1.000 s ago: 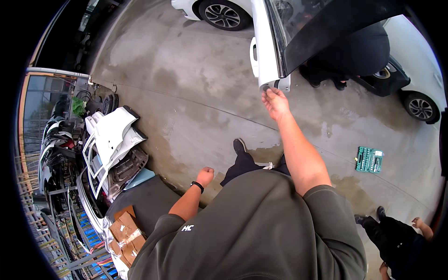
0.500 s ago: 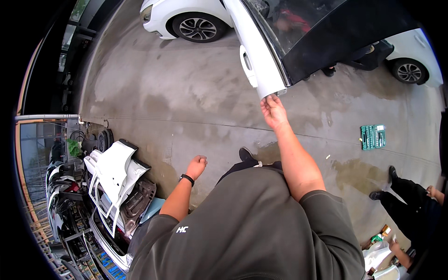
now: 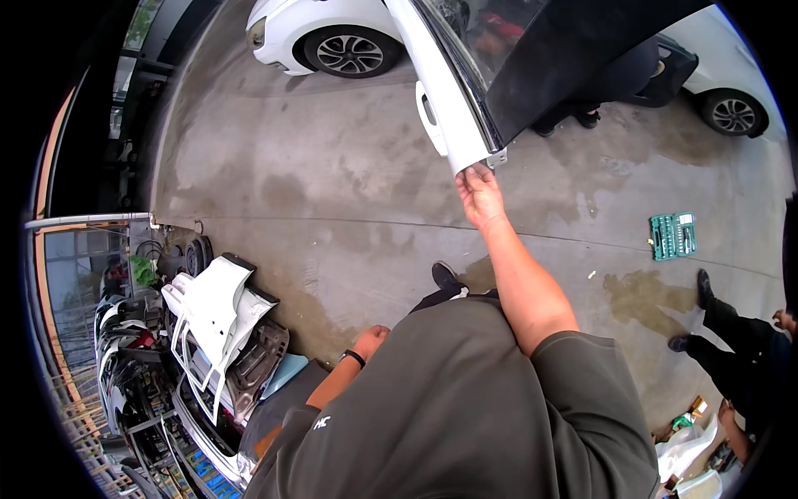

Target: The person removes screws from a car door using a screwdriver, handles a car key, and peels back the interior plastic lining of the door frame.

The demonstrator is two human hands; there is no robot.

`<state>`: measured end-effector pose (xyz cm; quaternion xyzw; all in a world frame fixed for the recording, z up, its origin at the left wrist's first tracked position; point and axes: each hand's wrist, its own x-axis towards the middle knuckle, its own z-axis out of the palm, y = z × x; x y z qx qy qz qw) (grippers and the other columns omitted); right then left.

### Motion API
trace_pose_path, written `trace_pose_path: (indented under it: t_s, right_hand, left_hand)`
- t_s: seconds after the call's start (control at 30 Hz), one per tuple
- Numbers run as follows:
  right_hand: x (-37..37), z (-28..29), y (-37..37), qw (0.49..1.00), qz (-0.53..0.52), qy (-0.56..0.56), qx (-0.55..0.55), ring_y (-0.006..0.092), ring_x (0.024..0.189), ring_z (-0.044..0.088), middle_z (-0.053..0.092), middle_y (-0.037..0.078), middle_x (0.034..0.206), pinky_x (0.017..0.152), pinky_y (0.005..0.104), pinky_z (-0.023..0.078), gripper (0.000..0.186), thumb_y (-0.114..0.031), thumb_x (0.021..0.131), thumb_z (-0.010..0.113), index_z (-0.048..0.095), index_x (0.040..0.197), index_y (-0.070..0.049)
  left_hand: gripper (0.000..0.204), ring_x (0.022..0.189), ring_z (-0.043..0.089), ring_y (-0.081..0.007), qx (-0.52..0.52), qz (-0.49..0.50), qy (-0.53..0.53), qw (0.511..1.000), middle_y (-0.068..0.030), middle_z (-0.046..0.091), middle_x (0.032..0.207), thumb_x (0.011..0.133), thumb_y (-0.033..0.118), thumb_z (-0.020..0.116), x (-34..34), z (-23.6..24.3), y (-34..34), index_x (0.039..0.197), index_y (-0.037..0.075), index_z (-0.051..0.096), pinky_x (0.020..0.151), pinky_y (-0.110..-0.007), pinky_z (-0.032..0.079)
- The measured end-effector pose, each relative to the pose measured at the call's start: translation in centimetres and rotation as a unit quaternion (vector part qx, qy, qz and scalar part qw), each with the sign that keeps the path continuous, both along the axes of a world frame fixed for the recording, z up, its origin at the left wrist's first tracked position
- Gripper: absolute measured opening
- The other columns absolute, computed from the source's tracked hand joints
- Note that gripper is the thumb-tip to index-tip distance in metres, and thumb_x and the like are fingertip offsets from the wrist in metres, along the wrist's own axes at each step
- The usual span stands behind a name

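A white car door (image 3: pixel 453 108) swings open from the white car (image 3: pixel 287 25), its glass and dark inner side to the right. My right hand (image 3: pixel 480 197) grips the door's near edge, fingertips curled over it beside a small metal bracket (image 3: pixel 496 158). The long door handle (image 3: pixel 428 121) juts from the outer panel. Close against my shirt, my left hand (image 3: pixel 371 339) hangs low with its fingers curled in. Nothing shows in it, though my body partly covers it. A dark band (image 3: pixel 353 358) circles that wrist.
An open green tool case (image 3: pixel 673 236) lies on the wet concrete floor at right. Another person's dark-trousered legs (image 3: pixel 723 324) are near it. Someone is behind the door, shoes (image 3: pixel 588 120) showing. At left are stacked white panels (image 3: pixel 218 299), scrap car parts and tyres (image 3: pixel 198 254).
The door edge and my right hand on it have shifted slightly left. My left hand has dropped nearer my body. More of the person behind the door shows.
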<state>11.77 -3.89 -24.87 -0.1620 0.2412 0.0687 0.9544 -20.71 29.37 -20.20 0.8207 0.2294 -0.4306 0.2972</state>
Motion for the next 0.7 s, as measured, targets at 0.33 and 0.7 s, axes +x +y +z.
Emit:
trace_pose_path:
  t_s: [0.33,0.7]
  right_hand:
    - [-0.1,-0.7,-0.3,0.999,0.02,-0.008,0.047,0.0185,0.091,0.068,0.067,0.005,0.101,0.083,0.0311,0.06,0.016,-0.002,0.097,0.066,0.061,0.111,-0.01]
    - [0.0,0.3,0.2,0.999,-0.001,0.016,0.046,0.0173,0.088,0.067,0.066,0.005,0.1,0.08,0.0297,0.059,0.014,-0.003,0.099,0.064,0.061,0.111,-0.008]
  left_hand:
    - [0.039,0.106,0.068,-0.027,0.015,0.03,-0.045,0.998,-0.016,0.072,0.113,0.099,0.03,0.052,-1.5,0.5,-0.2,0.122,0.002,0.066,0.094,-0.037,0.052]
    - [0.037,0.092,0.069,-0.0213,-0.017,0.043,-0.068,0.997,-0.0104,0.073,0.098,0.1,0.027,0.049,-0.2,0.3,0.0,0.121,0.0,0.065,0.087,-0.035,0.054]
